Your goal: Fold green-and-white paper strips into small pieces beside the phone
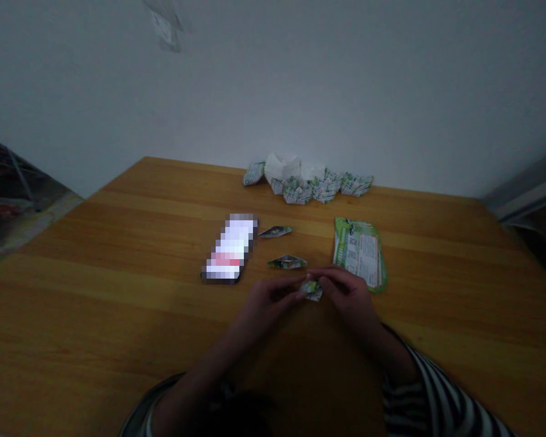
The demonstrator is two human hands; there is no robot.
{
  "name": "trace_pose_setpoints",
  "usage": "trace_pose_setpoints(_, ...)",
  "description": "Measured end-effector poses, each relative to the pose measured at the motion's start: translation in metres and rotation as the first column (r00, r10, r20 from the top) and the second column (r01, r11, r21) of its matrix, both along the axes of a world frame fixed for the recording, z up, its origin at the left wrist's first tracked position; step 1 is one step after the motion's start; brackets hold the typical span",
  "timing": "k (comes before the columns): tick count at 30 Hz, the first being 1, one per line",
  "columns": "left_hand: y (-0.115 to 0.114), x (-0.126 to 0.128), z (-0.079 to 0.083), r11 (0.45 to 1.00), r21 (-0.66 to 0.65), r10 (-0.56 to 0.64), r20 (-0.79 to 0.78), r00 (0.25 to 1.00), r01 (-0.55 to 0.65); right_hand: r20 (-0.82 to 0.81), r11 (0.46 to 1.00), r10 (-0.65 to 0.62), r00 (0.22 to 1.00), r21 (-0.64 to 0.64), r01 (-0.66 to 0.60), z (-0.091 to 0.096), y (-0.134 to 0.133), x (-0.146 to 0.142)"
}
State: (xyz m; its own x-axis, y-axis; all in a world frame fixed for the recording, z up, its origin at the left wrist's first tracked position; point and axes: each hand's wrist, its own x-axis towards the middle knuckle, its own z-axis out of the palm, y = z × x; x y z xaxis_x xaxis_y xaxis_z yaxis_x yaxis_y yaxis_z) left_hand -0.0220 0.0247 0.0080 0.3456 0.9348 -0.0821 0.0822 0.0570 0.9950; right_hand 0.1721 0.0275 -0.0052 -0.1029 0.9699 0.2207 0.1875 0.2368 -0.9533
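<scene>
Between my fingertips is a small folded piece of green and white printed paper (pixel 313 292). My left hand (pixel 273 298) pinches it from the left, and my right hand (pixel 348 294) presses its thumb and fingers on it from the right. Just beyond my fingers lies a flat folded paper piece (pixel 287 262) with pointed ends. A similar folded piece (pixel 275 232) rests farther back, close to the phone. Partly behind my right hand lies a stack of green and white printed sheets (pixel 366 252).
A phone (pixel 231 249) with a lit, blurred screen lies left of the folded pieces. Along the wall (pixel 273 79) sit several crumpled or folded printed papers (pixel 298 190) and a white tissue-like piece (pixel 282 167). All rest on a wooden table (pixel 118 255).
</scene>
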Motion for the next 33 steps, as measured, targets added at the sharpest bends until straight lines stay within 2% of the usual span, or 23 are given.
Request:
trace_pose_setpoints(2,-0.001,0.001,0.0,0.999,0.042,-0.008,-0.007,1.0,0.008,-0.037,0.999,0.016,0.999,-0.028,-0.017,-0.002,0.0,0.0)
trace_pose_setpoints(7,-0.002,0.003,0.003,0.977,0.203,0.084,-0.079,0.993,-0.066,-0.101,0.996,0.088,0.991,-0.02,-0.091,-0.004,0.0,-0.004)
trace_pose_setpoints(11,-0.005,0.003,0.004,0.953,0.298,0.084,-0.101,0.991,-0.051,-0.149,0.998,0.047,0.988,0.05,-0.04,-0.002,0.003,-0.005)
trace_pose_setpoints(14,-0.007,0.004,0.005,0.962,0.252,0.123,-0.054,0.991,-0.106,-0.153,0.999,0.02,0.988,0.031,-0.015,-0.004,0.005,-0.002)
trace_pose_setpoints(17,-0.007,0.005,0.007,0.972,0.152,0.178,0.013,0.984,-0.178,-0.136,0.997,0.064,0.989,-0.036,-0.07,-0.005,0.003,0.002)
trace_pose_setpoints(19,-0.006,0.004,0.008,0.975,0.092,0.197,0.054,0.979,-0.202,-0.128,0.992,0.121,0.984,-0.024,-0.125,-0.004,0.001,0.003)
trace_pose_setpoints(23,-0.004,0.001,0.007,0.986,0.013,0.165,0.095,0.982,-0.167,-0.054,0.971,0.228,0.972,0.081,-0.223,0.0,-0.003,0.004)
trace_pose_setpoints(26,-0.002,0.0,0.007,0.993,-0.034,0.115,0.084,0.99,-0.112,-0.011,0.949,0.297,0.955,0.112,-0.294,0.0,-0.003,0.005)
trace_pose_setpoints(28,-0.002,-0.001,0.008,0.992,-0.06,0.114,0.071,0.991,-0.11,-0.023,0.956,0.281,0.96,0.097,-0.277,-0.001,-0.002,0.005)
trace_pose_setpoints(33,-0.001,0.0,0.014,0.984,-0.095,0.159,0.073,0.985,-0.152,-0.183,0.994,0.099,0.978,-0.03,-0.106,-0.002,-0.004,0.002)
